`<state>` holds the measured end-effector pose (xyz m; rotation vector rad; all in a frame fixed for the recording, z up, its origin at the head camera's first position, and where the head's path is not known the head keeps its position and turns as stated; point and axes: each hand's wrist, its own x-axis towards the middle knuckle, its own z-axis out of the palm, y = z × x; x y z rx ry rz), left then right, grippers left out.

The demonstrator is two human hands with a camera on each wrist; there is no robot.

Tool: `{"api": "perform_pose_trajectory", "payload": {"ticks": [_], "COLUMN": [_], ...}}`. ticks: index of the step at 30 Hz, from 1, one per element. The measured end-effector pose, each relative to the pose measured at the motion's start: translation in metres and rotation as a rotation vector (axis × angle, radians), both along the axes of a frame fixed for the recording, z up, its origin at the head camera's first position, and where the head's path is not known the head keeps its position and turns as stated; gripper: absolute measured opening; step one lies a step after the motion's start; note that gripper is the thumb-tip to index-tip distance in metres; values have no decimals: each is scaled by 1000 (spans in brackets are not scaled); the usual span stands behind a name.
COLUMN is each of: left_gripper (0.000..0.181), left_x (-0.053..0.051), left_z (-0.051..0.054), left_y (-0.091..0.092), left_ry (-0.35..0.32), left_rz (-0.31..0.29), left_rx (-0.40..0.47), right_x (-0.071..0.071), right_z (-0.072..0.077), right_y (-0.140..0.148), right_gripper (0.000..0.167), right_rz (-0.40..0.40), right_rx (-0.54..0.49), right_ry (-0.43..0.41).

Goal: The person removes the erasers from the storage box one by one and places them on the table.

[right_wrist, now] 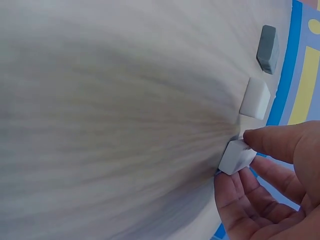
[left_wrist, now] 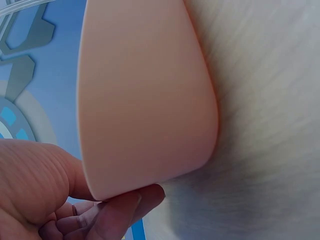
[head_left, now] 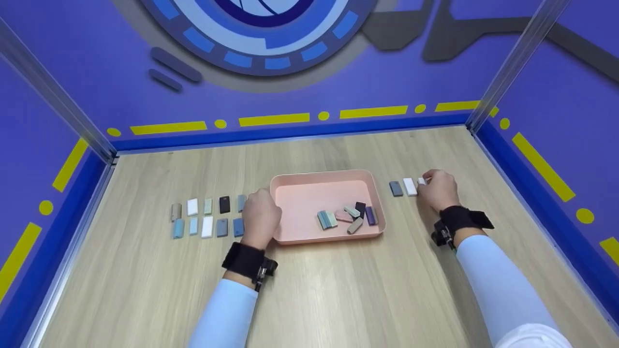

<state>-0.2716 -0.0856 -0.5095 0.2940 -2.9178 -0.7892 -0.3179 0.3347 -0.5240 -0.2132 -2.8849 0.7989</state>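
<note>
My left hand (head_left: 261,215) pinches the left rim of a shallow pink tray (head_left: 278,238); in the left wrist view, thumb and fingers meet across its edge (left_wrist: 145,105). Inside the tray's right half lies a loose group of small blocks, among them a purple block (head_left: 371,216) and a beige one (head_left: 355,225). On the right, my right hand (head_left: 440,189) holds a small white block (right_wrist: 236,157) between thumb and fingers, at the tabletop. Beside it lie another white block (head_left: 410,187) and a grey block (head_left: 396,189), in a row.
Left of the tray, several small blocks lie in two rows, including a black block (head_left: 224,204) and a white one (head_left: 207,227); my left hand partly covers the row ends. Blue-purple panels (head_left: 300,101) border the wooden table (head_left: 329,290) at the back and sides.
</note>
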Motion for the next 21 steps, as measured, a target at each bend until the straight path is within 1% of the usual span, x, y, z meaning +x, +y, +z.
{"api": "perform_pose_trajectory", "payload": {"ticks": [7, 12, 14, 16, 21], "left_gripper": [15, 17, 18, 18, 14], "left_x": [0, 0, 0, 0, 2], "left_z": [-2, -2, -1, -1, 0], "left_y": [0, 1, 1, 1, 1], "left_ry": [17, 21, 19, 18, 24], "left_rz": [-4, -8, -10, -11, -21], "left_rx": [7, 15, 13, 15, 21], "right_x": [1, 4, 4, 4, 6], "right_z": [2, 10, 14, 20, 39], "right_y": [0, -5, -10, -19, -57], "right_gripper": [33, 38, 40, 41, 43], "right_rz": [6, 0, 17, 45, 114], "right_rx": [8, -7, -19, -26, -21], "right_ry": [5, -8, 11, 47, 136]}}
